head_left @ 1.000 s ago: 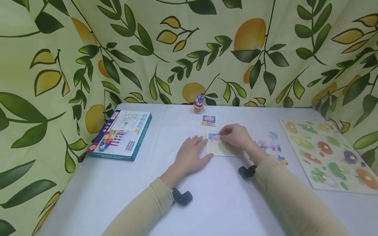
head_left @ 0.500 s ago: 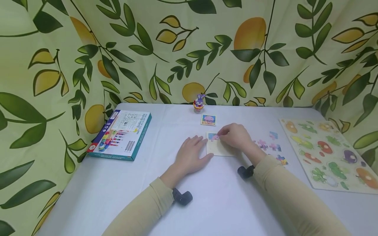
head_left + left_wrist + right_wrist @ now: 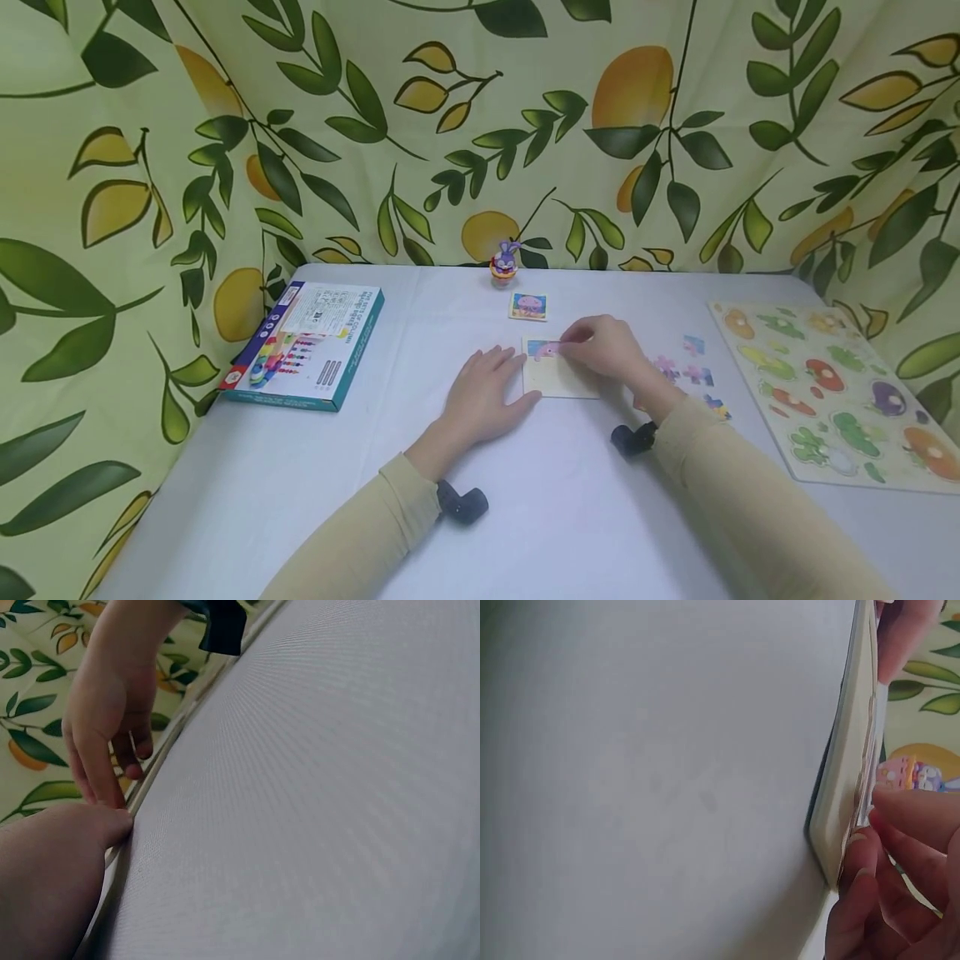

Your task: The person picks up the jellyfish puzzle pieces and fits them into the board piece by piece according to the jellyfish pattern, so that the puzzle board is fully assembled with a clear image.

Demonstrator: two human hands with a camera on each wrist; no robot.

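A small pale puzzle board [image 3: 562, 382] lies on the white table, its upper left part filled with blue and pink picture pieces. My left hand [image 3: 483, 398] rests flat at its left edge, fingers extended and thumb by the lower corner. Over the board's upper edge, my right hand [image 3: 603, 346] pinches a pink puzzle piece [image 3: 552, 349] between thumb and fingertips, close on the picture part. In the right wrist view the board [image 3: 846, 772] appears edge-on with the right fingertips right at its surface. The left wrist view shows my left thumb [image 3: 112, 823] near the right fingers.
Several loose puzzle pieces [image 3: 697, 375] lie right of the board. A small picture card [image 3: 529, 306] and a purple rabbit figurine [image 3: 505, 262] stand behind it. A boxed toy [image 3: 307, 342] is at left, a large vegetable puzzle board [image 3: 843, 392] at right; a patterned curtain [image 3: 480, 125] hangs behind.
My right hand shifts slightly left, then slightly back to the right over the board's upper edge. My left hand stays in place.
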